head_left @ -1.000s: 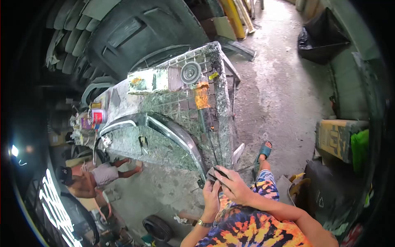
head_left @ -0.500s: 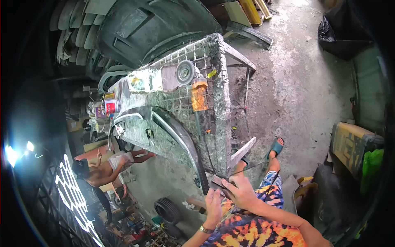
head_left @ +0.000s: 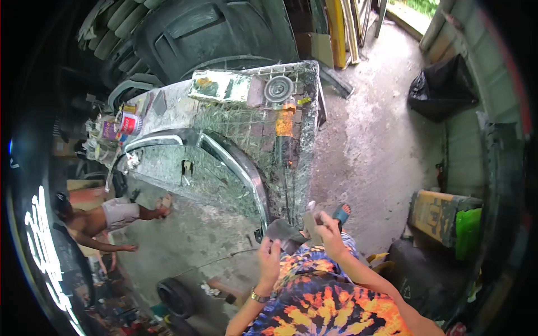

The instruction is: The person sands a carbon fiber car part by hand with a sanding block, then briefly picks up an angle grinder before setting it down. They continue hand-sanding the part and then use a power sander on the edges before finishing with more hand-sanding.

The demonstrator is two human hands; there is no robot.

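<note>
Co-worker: a person stands off the counter's left edge, one arm reaching out, well apart from the hands.
Red-and-white can: the can stands on the counter at its left end, among other containers.
Curved strip: the dark strip arches from the counter's left end to its near corner, its lower end just beside the dark sheet; a careless swing of the left hand could probably knock that end.
Left hand: the left hand pinches the lower edge of the dark sheet between thumb and fingers.
Dark sheet: the sheet is off the counter's near corner, in front of the wearer; with only one edge gripped, it could crease or slip.
Grinder: the orange-and-black grinder lies along the counter's right edge, disc towards the far right corner; its cord trails to the near corner, so a snag there could drag the tool.
Pale block: the block is beside the sheet, tilted; a loose fingertip hold could drop it.
Right hand: the right hand grasps the block with bent fingers.
</note>
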